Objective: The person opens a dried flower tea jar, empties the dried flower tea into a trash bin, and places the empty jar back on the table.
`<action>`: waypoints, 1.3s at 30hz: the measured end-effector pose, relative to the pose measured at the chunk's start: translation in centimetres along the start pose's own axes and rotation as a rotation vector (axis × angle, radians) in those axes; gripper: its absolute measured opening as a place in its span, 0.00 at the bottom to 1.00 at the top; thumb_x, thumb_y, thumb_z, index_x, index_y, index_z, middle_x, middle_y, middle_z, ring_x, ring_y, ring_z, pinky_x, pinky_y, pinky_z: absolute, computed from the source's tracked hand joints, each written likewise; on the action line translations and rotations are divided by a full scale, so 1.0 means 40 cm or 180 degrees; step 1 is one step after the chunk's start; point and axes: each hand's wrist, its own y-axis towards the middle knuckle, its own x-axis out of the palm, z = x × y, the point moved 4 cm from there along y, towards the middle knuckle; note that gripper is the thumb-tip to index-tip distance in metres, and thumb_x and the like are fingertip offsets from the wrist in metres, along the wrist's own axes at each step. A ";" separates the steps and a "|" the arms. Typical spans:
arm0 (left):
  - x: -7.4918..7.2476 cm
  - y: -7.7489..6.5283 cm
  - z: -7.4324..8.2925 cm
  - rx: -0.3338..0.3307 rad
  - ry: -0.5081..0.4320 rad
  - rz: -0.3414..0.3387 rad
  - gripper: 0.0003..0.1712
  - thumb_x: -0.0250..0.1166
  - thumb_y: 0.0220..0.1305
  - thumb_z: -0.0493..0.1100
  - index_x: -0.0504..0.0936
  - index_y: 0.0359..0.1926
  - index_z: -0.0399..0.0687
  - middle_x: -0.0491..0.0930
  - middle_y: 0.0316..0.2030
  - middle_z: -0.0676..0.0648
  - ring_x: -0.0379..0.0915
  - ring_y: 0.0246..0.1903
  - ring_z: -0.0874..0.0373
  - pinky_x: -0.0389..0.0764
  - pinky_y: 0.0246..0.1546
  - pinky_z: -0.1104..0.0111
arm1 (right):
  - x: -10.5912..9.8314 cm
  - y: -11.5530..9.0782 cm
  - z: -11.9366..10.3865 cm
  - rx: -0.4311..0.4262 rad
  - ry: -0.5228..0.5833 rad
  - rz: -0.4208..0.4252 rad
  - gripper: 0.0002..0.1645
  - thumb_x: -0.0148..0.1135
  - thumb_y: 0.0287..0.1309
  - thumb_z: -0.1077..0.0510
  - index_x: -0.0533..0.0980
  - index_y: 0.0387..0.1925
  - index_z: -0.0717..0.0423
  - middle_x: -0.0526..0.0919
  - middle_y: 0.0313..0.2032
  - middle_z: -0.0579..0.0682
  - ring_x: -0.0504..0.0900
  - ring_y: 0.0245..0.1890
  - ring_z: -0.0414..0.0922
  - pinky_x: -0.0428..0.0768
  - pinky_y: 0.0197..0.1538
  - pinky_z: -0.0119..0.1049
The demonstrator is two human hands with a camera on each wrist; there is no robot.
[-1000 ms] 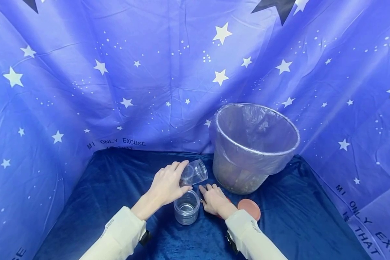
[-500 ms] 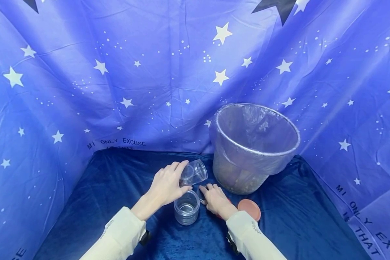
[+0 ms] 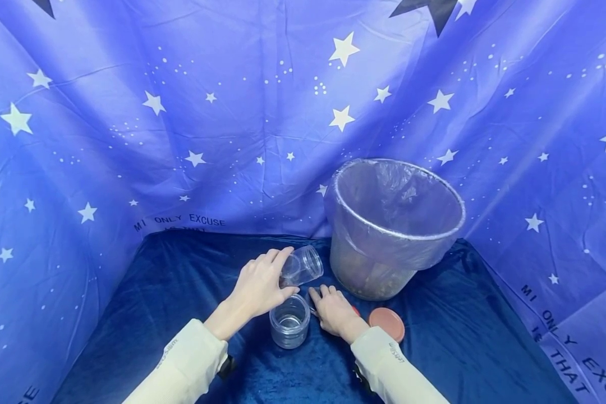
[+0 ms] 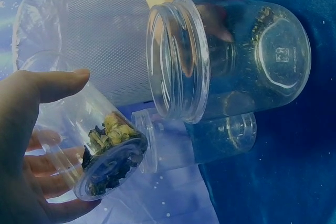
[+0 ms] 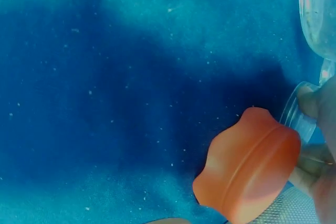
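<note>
My left hand [image 3: 262, 280] grips a clear plastic jar [image 3: 301, 266], tilted with its mouth up and to the right. Yellow and dark dried pieces [image 4: 113, 135] lie in its bottom. Below that hand stands a larger clear jar [image 3: 289, 325], uncapped, with a few specks near its base. Behind it in the left wrist view is another clear jar [image 4: 220, 137], partly hidden. My right hand [image 3: 335, 311] rests low beside the larger jar, thumb and fingers around a small clear jar [image 5: 294, 109] with a ringed rim. A wavy-edged orange-red lid [image 5: 249, 166] lies close to the palm.
A mesh waste bin [image 3: 368, 275] lined with a clear bag stands at the back right. A round orange lid [image 3: 386, 324] lies right of my right hand. Dark blue velvet cloth [image 3: 182, 269] covers the table; a starry purple curtain [image 3: 242, 112] surrounds it.
</note>
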 end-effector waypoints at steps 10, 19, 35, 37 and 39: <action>0.002 0.004 0.005 0.0023 0.0006 0.0023 0.46 0.76 0.47 0.59 0.71 0.65 0.49 0.81 0.51 0.43 0.82 0.45 0.46 0.82 0.40 0.54 | -0.006 -0.006 0.004 0.0007 -0.0006 -0.0010 0.30 0.59 0.64 0.49 0.71 0.63 0.58 0.77 0.54 0.61 0.77 0.51 0.56 0.76 0.56 0.47; 0.002 0.005 0.002 -0.0025 -0.0025 0.0007 0.46 0.77 0.47 0.59 0.71 0.65 0.50 0.81 0.51 0.43 0.82 0.44 0.45 0.82 0.39 0.53 | -0.051 -0.019 0.029 -0.0161 0.0092 0.0320 0.27 0.64 0.60 0.48 0.74 0.57 0.57 0.77 0.51 0.58 0.78 0.46 0.54 0.78 0.50 0.47; -0.010 0.010 0.001 -0.0038 -0.0060 0.0030 0.46 0.77 0.47 0.59 0.71 0.65 0.49 0.81 0.51 0.43 0.81 0.44 0.45 0.82 0.39 0.53 | -0.126 -0.047 0.052 -0.0410 0.0274 0.0734 0.21 0.62 0.61 0.46 0.77 0.49 0.55 0.81 0.41 0.51 0.78 0.40 0.48 0.78 0.46 0.42; -0.013 0.012 -0.002 -0.0046 -0.0069 0.0040 0.46 0.77 0.46 0.59 0.71 0.65 0.49 0.81 0.51 0.42 0.81 0.44 0.44 0.82 0.39 0.52 | -0.129 -0.051 0.057 -0.0415 0.0321 0.0782 0.20 0.61 0.61 0.47 0.77 0.49 0.56 0.82 0.40 0.51 0.78 0.39 0.48 0.79 0.45 0.42; -0.014 0.013 -0.005 -0.0035 -0.0067 0.0070 0.47 0.77 0.46 0.59 0.71 0.65 0.48 0.81 0.51 0.42 0.81 0.44 0.44 0.82 0.39 0.52 | -0.135 -0.055 0.063 -0.0393 0.0374 0.0843 0.20 0.62 0.61 0.47 0.77 0.48 0.56 0.82 0.40 0.50 0.79 0.39 0.48 0.79 0.45 0.42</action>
